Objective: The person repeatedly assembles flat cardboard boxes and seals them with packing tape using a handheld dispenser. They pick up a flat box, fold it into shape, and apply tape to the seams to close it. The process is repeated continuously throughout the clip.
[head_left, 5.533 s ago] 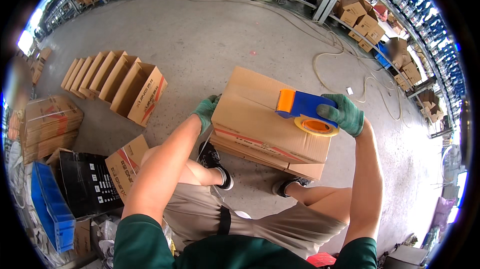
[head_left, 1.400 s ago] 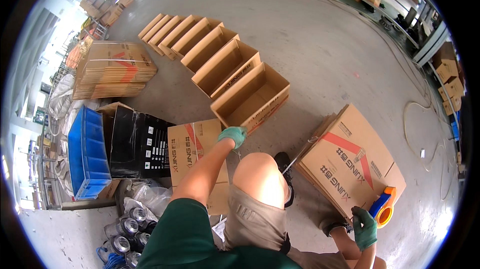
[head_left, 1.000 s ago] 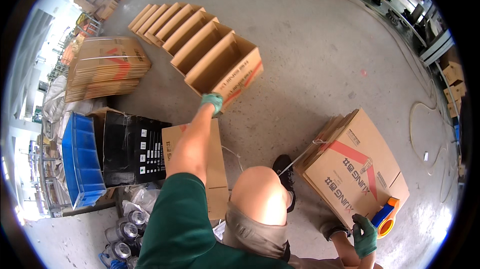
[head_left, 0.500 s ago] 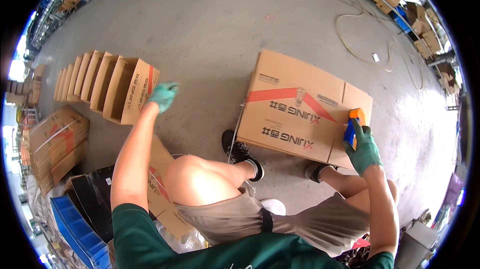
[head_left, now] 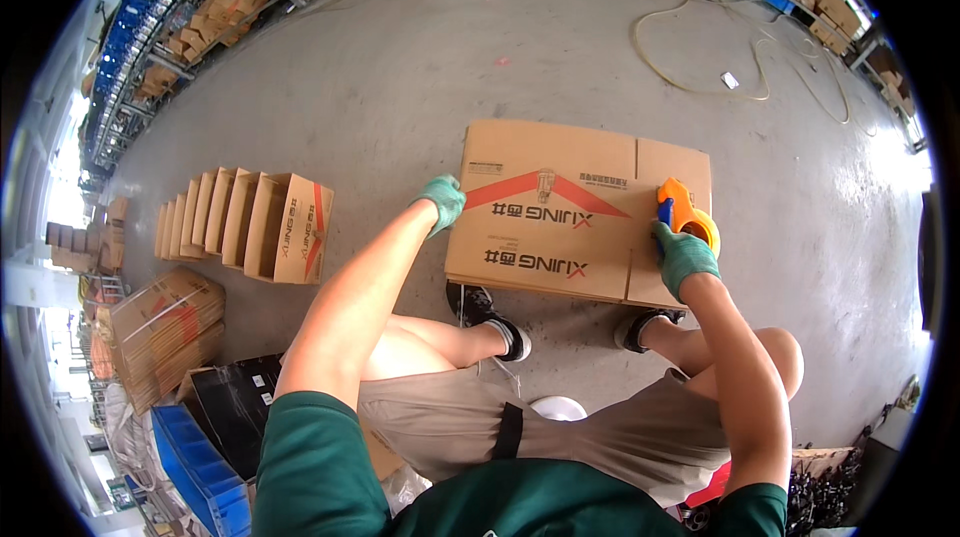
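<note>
Dispenser (head_left: 678, 193) at the end of flat cartons (head_left: 560, 149)

The right hand (head_left: 687, 257), in a green glove, has its grip closed on the dispenser, blue and bright orange, over the cartons' right flap. The left hand (head_left: 443, 205) is at their left edge; I can't tell whether its grip holds the board. The smooth brown cardboard carries a red chevron, a bulb drawing and dark lettering in two rows. Leftward, open boxes (head_left: 303, 234) stand lined up on grey floor (head_left: 390, 87).
</note>
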Motion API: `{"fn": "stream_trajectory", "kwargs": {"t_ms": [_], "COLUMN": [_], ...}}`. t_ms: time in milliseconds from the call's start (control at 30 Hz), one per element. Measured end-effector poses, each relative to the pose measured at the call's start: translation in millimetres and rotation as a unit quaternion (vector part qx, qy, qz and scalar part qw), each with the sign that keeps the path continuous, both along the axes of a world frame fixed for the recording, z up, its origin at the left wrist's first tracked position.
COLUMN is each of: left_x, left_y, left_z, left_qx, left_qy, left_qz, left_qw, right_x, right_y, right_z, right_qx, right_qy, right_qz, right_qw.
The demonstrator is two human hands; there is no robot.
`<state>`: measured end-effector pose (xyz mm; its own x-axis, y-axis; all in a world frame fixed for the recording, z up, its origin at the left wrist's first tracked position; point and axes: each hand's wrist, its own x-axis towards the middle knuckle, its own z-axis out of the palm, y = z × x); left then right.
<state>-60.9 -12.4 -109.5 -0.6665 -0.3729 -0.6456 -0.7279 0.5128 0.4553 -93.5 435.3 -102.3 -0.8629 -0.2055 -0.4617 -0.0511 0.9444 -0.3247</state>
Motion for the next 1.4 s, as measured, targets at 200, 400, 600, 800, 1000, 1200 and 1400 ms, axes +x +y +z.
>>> {"fn": "stream_trajectory", "kwargs": {"t_ms": [200, 400, 600, 800, 1000, 1200, 1400], "left_x": [3, 9, 40, 59, 65, 62, 61], "left_y": [6, -32, -104, -126, -131, -124, -91], "left_z": [21, 44, 80, 56, 58, 52, 71], "left_qx": [0.114, 0.094, 0.124, 0.147, 0.134, 0.154, 0.247], "left_qy": [0.142, 0.268, 0.430, 0.474, 0.442, 0.394, 0.397], "left_qz": [0.022, 0.118, 0.196, 0.219, 0.166, 0.154, 0.119], "left_qw": [0.983, 0.951, 0.873, 0.840, 0.871, 0.893, 0.876], "right_x": [-9, -4, 3, 14, -7, -13, 20], "right_y": [1, -3, 21, -29, -70, -99, -83], "right_z": [-22, 49, 55, 99, 222, 184, 104], "right_qx": [-0.018, 0.028, 0.044, 0.135, -0.140, -0.081, -0.133], "right_qy": [-0.035, 0.211, 0.153, 0.027, 0.539, 0.491, 0.401], "right_qz": [-0.135, 0.089, 0.007, 0.081, 0.209, 0.209, 0.215], "right_qw": [0.990, 0.973, 0.987, 0.987, 0.804, 0.842, 0.881]}}
